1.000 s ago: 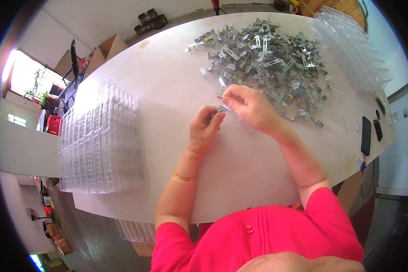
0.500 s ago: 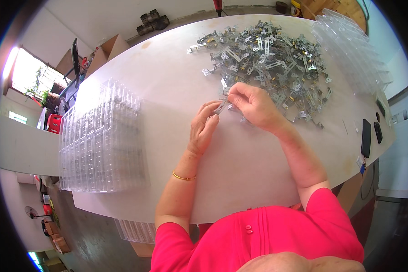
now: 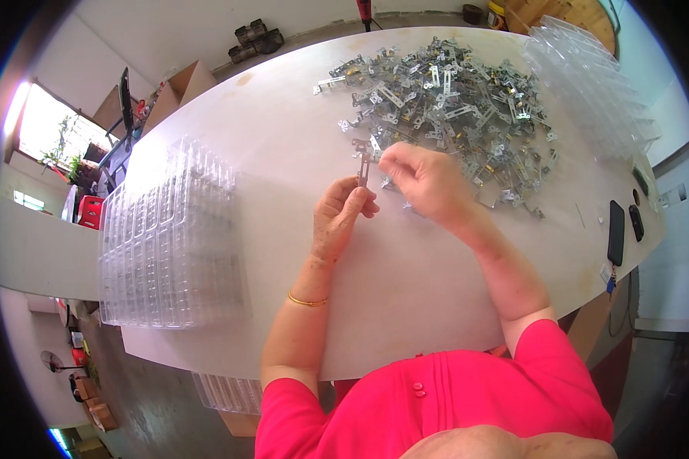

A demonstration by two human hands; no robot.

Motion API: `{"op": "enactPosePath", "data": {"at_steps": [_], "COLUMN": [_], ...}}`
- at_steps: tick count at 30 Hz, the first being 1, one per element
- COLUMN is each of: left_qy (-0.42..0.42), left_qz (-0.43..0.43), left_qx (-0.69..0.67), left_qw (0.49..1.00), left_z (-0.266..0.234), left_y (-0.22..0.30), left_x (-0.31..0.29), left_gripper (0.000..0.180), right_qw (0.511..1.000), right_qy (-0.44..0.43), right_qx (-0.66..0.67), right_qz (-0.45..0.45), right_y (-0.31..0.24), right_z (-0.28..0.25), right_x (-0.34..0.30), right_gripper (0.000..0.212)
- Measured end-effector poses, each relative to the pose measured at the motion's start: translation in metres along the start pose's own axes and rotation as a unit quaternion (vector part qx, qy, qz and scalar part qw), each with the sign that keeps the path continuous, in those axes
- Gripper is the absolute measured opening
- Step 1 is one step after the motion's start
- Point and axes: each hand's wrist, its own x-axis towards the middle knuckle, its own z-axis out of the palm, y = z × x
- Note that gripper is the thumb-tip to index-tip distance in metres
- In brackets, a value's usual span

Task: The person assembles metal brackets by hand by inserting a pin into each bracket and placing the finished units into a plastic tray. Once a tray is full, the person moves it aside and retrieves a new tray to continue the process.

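Pinched between thumb and fingers of my left hand (image 3: 341, 212) is a slotted metal bracket (image 3: 364, 170), held upright by its lower end. Just right of its upper part is my right hand (image 3: 423, 177), fingers curled together; whether anything small is between them is hidden. Beyond my hands spreads a large heap of metal brackets (image 3: 463, 111), silvery with some brass-coloured bits. A few of them lie at the heap's near edge, by my right fingers.
Stacked clear plastic trays (image 3: 168, 237) stand on the table's left, and more clear trays (image 3: 593, 92) lean at the far right. A black phone (image 3: 616, 232) and a small black object (image 3: 636, 222) rest near the right edge of the white table (image 3: 283, 321).
My left hand has turned the bracket upright and drawn slightly left and back. My right hand has come away from the bracket a little, to its right.
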Motion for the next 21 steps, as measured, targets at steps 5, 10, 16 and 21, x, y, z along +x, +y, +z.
{"op": "enactPosePath", "data": {"at_steps": [5, 10, 16, 21], "left_qy": [0.024, 0.040, 0.055, 0.066], "left_qz": [0.016, 0.027, 0.085, 0.156], "left_qx": [0.014, 0.013, 0.144, 0.295], "left_qw": [0.999, 0.999, 0.984, 0.940], "left_z": [0.005, 0.005, 0.000, 0.006], "left_y": [-0.004, -0.010, -0.021, -0.014], "left_x": [0.000, 0.001, 0.001, 0.000], "left_gripper": [0.026, 0.026, 0.026, 0.021], "right_qw": [0.995, 0.987, 0.981, 0.977], "right_qy": [0.012, 0.045, 0.012, -0.007], "right_qx": [-0.048, -0.092, -0.119, -0.141], "right_qz": [-0.085, -0.126, -0.150, -0.159], "right_y": [0.017, 0.017, 0.017, 0.016], "right_z": [0.018, 0.023, 0.027, 0.025], "right_x": [-0.003, -0.004, -0.005, -0.007], "right_gripper": [0.007, 0.005, 0.005, 0.005]}}
